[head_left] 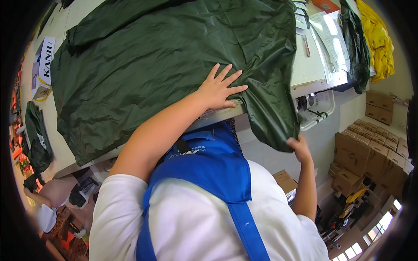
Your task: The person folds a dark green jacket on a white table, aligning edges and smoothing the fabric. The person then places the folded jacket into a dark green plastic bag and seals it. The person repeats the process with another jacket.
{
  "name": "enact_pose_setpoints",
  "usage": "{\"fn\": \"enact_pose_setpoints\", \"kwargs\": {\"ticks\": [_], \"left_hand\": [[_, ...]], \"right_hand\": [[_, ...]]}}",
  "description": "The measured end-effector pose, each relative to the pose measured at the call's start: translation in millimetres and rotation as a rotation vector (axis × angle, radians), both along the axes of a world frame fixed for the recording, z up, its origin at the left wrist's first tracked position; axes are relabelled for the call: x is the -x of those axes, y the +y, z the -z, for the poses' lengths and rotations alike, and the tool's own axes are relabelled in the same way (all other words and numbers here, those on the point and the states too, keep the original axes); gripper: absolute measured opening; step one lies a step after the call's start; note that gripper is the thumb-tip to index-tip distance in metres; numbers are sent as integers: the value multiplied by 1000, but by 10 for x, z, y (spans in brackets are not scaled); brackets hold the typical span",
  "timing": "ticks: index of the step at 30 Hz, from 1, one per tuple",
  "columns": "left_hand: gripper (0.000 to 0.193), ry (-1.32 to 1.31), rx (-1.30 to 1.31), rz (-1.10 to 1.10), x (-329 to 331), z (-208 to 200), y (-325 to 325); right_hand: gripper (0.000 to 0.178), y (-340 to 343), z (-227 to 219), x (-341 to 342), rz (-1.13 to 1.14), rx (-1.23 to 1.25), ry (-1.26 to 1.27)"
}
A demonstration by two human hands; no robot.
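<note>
A dark green raincoat (165, 65) of thin, shiny, creased fabric lies spread over the work table. Its narrow, sleeve-like part (272, 115) hangs past the near table edge on the right. My left hand (221, 87) rests flat on the fabric close to that edge, fingers spread. Lower right, my right hand (301, 148) grips the end of the hanging part and holds it out from the table. The fingertips there are slightly blurred and partly behind the cloth.
Right of the raincoat, the white tabletop (309, 71) holds papers and a small red-handled tool (306, 45). A white basket (328, 111) sits below the edge. Yellow garments (378, 43) hang far right, above cardboard boxes (352, 152). At left are another green garment (37, 139) and a person's arm (56, 191).
</note>
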State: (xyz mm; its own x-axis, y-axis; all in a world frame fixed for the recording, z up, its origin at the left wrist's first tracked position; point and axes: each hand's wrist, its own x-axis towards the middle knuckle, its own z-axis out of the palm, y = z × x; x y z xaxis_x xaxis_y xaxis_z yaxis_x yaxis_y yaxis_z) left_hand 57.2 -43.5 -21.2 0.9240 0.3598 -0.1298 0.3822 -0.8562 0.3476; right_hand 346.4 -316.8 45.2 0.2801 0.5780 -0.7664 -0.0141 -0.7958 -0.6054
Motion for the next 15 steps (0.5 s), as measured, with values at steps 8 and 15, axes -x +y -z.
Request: {"fn": "enact_pose_setpoints", "kwargs": {"ticks": [8, 15], "left_hand": [[63, 39, -107, -17, -4, -40, -174], [42, -226, -4, -114, -16, 14, -576]], "right_hand": [[41, -527, -282, 37, -337, 392, -296], [34, -502, -859, -135, 442, -354, 372]]}}
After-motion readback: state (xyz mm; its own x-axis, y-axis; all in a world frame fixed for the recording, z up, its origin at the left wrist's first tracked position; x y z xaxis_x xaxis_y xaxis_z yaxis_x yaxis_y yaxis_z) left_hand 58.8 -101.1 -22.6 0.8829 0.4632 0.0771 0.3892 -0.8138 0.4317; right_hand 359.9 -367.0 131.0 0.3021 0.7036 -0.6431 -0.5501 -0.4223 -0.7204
